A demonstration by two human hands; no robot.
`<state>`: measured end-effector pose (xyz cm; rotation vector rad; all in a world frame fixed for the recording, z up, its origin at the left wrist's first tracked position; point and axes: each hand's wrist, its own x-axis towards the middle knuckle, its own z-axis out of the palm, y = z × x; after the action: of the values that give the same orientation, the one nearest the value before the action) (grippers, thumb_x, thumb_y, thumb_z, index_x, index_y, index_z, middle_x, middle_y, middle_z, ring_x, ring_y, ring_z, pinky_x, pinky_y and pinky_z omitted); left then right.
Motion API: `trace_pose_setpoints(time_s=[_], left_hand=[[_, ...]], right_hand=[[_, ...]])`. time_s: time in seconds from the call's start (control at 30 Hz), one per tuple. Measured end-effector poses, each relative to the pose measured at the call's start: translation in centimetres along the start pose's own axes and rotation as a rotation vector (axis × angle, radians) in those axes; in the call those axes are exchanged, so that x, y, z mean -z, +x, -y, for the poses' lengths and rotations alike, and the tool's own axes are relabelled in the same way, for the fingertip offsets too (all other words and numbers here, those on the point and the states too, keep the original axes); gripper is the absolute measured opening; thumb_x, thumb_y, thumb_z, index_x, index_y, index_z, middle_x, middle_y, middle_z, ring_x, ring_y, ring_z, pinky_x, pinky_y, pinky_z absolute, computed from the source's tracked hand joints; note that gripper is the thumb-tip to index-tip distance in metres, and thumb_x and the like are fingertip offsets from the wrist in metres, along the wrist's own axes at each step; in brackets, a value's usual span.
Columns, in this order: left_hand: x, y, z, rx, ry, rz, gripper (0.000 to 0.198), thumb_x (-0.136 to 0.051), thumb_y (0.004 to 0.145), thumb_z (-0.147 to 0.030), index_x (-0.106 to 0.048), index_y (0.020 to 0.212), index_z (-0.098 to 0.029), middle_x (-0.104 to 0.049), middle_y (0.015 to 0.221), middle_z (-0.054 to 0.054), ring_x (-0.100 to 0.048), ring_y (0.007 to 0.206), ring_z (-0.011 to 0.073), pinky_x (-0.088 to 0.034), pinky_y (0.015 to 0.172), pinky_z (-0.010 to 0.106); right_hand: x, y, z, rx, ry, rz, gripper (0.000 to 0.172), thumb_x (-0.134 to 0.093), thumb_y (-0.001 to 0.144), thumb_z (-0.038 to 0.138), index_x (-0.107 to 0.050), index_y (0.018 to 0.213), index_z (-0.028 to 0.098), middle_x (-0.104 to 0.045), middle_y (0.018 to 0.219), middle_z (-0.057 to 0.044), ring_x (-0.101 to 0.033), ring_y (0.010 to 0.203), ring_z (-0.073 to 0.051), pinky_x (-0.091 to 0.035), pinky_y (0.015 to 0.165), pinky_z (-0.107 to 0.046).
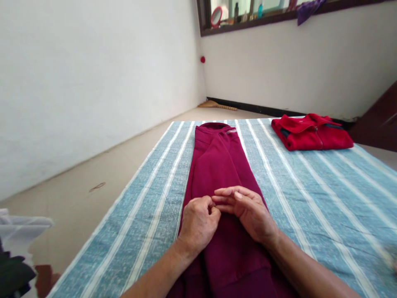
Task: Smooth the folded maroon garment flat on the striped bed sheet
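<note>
1. Left hand (pixel 198 223): fingers curled into a loose fist over the maroon sweatshirt (pixel 217 165). Whether they grip the cloth cannot be determined.
2. Right hand (pixel 248 213): fingers nearly straight and slightly parted, holding nothing, their tips just beside the left hand.
3. Position of the maroon sweatshirt: folded lengthwise along the middle of a blue-and-white striped sheet (pixel 310 198), collar at the far end, lying beneath both hands.
4. Red fleece jacket (pixel 312 132): folded, at the sheet's far right corner.
5. Background: a grass broom (pixel 217 105) lies along the wall base. A round red-framed mirror (pixel 216 16) and bottles (pixel 236 12) stand at the window (pixel 248 20).
</note>
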<state>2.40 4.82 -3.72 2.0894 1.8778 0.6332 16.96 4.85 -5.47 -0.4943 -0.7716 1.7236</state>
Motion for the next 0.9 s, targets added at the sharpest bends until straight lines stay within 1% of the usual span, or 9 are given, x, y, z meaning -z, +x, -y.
trace_pose_setpoints(time_s=[0.07, 0.1, 0.23, 0.4, 0.47, 0.53, 0.63, 0.77, 0.9], left_hand=[[0.1, 0.1, 0.1, -0.012, 0.019, -0.025, 0.018, -0.048, 0.071, -0.009, -0.054, 0.056, -0.017, -0.06, 0.061, 0.004, -0.056, 0.062, 0.0167, -0.038, 0.064, 0.028], [0.3, 0.2, 0.1, -0.007, -0.014, -0.015, 0.018, -0.048, 0.073, -0.01, -0.056, 0.058, -0.017, -0.061, 0.061, 0.004, -0.056, 0.062, 0.0165, -0.039, 0.064, 0.028], [1.9, 0.9, 0.5, 0.071, -0.349, 0.123, 0.019, -0.049, 0.078, -0.02, -0.063, 0.066, -0.017, -0.066, 0.063, 0.002, -0.058, 0.059, 0.0143, -0.041, 0.059, 0.025], [4.7, 1.3, 2.0, 0.225, -0.764, 0.303, 0.017, -0.059, 0.074, -0.029, -0.065, 0.071, -0.014, -0.067, 0.06, 0.002, -0.057, 0.053, 0.0128, -0.044, 0.056, 0.025], [5.5, 1.1, 2.9, 0.265, -0.88, 0.344, 0.017, -0.063, 0.073, -0.03, -0.066, 0.07, -0.013, -0.067, 0.06, 0.003, -0.057, 0.053, 0.0126, -0.044, 0.056, 0.024], [6.1, 0.6, 3.9, 0.309, -0.956, 0.355, 0.017, -0.067, 0.071, -0.029, -0.066, 0.07, -0.012, -0.067, 0.06, 0.004, -0.057, 0.053, 0.0123, -0.044, 0.057, 0.024], [6.6, -0.2, 5.4, 0.37, -1.041, 0.338, 0.017, -0.069, 0.071, -0.028, -0.066, 0.07, -0.012, -0.067, 0.061, 0.005, -0.057, 0.054, 0.0121, -0.044, 0.058, 0.024], [6.5, -1.1, 7.2, 0.391, -1.139, 0.307, 0.018, -0.07, 0.072, -0.028, -0.067, 0.073, -0.011, -0.067, 0.062, 0.005, -0.057, 0.055, 0.0117, -0.044, 0.059, 0.024], [6.5, -1.5, 8.3, 0.393, -1.238, 0.313, 0.018, -0.071, 0.072, -0.028, -0.068, 0.075, -0.01, -0.067, 0.062, 0.005, -0.059, 0.057, 0.0122, -0.044, 0.059, 0.023]], right_hand=[[0.1, 0.0, 0.0, 0.001, -0.022, -0.012, 0.019, -0.061, 0.083, 0.028, -0.07, 0.093, 0.015, -0.068, 0.105, -0.013, -0.064, 0.099, -0.029, -0.047, 0.09, -0.048], [0.1, 0.0, 0.0, 0.002, -0.028, -0.016, 0.019, -0.062, 0.083, 0.028, -0.07, 0.093, 0.015, -0.068, 0.105, -0.013, -0.064, 0.099, -0.029, -0.048, 0.089, -0.047], [0.3, 0.1, 0.0, 0.008, -0.004, -0.024, 0.018, -0.063, 0.082, 0.03, -0.07, 0.09, 0.016, -0.069, 0.103, -0.012, -0.065, 0.098, -0.027, -0.05, 0.085, -0.042], [0.5, 0.1, 0.0, -0.014, 0.01, -0.047, 0.018, -0.063, 0.081, 0.032, -0.069, 0.089, 0.016, -0.07, 0.101, -0.01, -0.066, 0.094, -0.025, -0.052, 0.08, -0.037], [0.5, 0.0, 0.0, -0.023, 0.002, -0.056, 0.018, -0.064, 0.081, 0.031, -0.069, 0.089, 0.016, -0.07, 0.1, -0.01, -0.066, 0.093, -0.024, -0.052, 0.079, -0.036], [0.6, -0.1, 0.0, -0.035, -0.007, -0.062, 0.018, -0.065, 0.08, 0.031, -0.069, 0.088, 0.016, -0.071, 0.099, -0.011, -0.067, 0.091, -0.024, -0.053, 0.078, -0.036], [0.7, -0.3, -0.1, -0.061, -0.02, -0.066, 0.018, -0.066, 0.079, 0.031, -0.07, 0.088, 0.016, -0.071, 0.098, -0.011, -0.067, 0.089, -0.024, -0.053, 0.076, -0.035], [0.8, -0.4, -0.2, -0.078, -0.039, -0.068, 0.019, -0.067, 0.079, 0.032, -0.07, 0.088, 0.016, -0.071, 0.097, -0.011, -0.067, 0.088, -0.024, -0.053, 0.075, -0.034], [1.0, -0.6, -0.3, -0.087, -0.057, -0.055, 0.019, -0.068, 0.078, 0.032, -0.07, 0.089, 0.017, -0.071, 0.096, -0.011, -0.068, 0.087, -0.024, -0.053, 0.074, -0.035]])
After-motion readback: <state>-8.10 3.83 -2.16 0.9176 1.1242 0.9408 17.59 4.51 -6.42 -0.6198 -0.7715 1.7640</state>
